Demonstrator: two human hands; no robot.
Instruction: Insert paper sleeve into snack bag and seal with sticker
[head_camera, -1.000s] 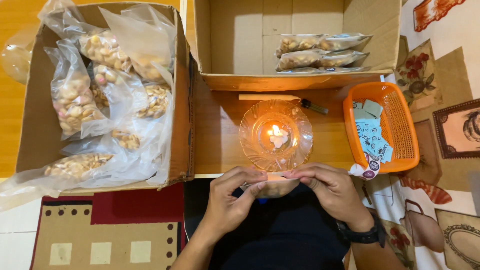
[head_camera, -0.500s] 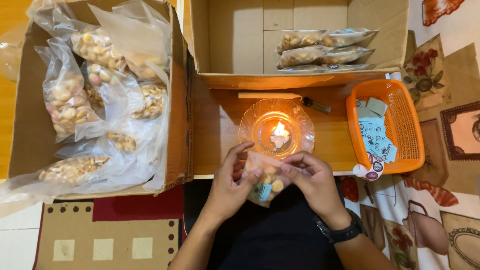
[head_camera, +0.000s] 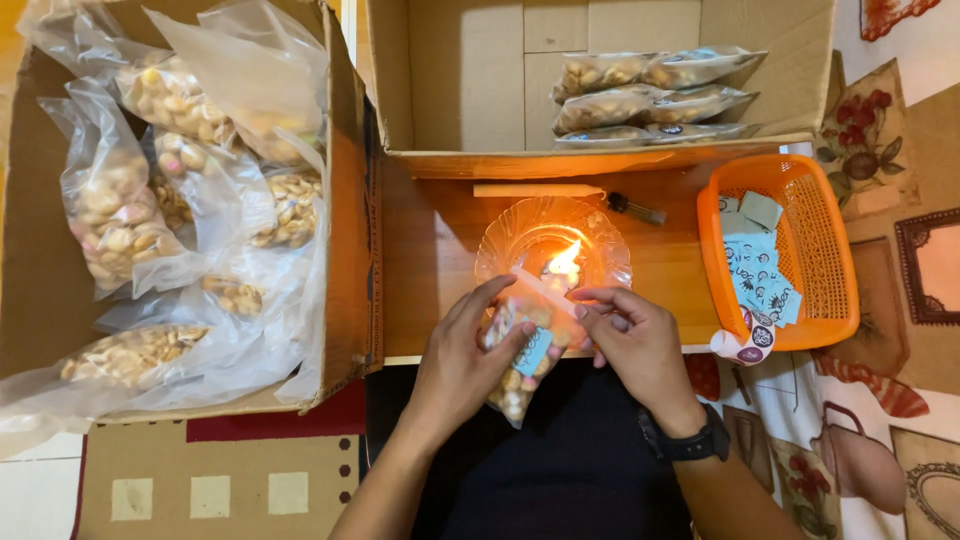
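Clear plastic, filled with pale mixed snacks and carrying a small blue label, makes up the little snack packet (head_camera: 520, 362) held at the lower centre of the frame, just below a lit candle (head_camera: 560, 268). The left hand (head_camera: 462, 362) grasps the packet's left side, thumb and fingers curled round it; the right hand (head_camera: 632, 345) pinches the packet's upper right edge between thumb and fingertips, close to the flame (whether the plastic touches the flame cannot be told). A dark wristwatch (head_camera: 690, 440) sits on the right wrist.

The candle stands in a clear glass bowl (head_camera: 600, 240) on an orange wooden tabletop (head_camera: 440, 260) in the middle of the frame. Just above the bowl lie a thin wooden stick (head_camera: 535, 190) and, to its right, a small dark lighter-like object (head_camera: 635, 209).

At the right, an orange plastic basket (head_camera: 820, 260) holds blue printed labels (head_camera: 757, 275) and a few folded papers. At the top centre, an open cardboard box (head_camera: 470, 90) contains several sealed snack packets (head_camera: 650, 95) stacked against its right side. Filling the left of the frame, a second cardboard box (head_camera: 345, 200) holds large clear bags of loose snacks (head_camera: 120, 200). A patterned cloth (head_camera: 900, 150) shows along the right edge.
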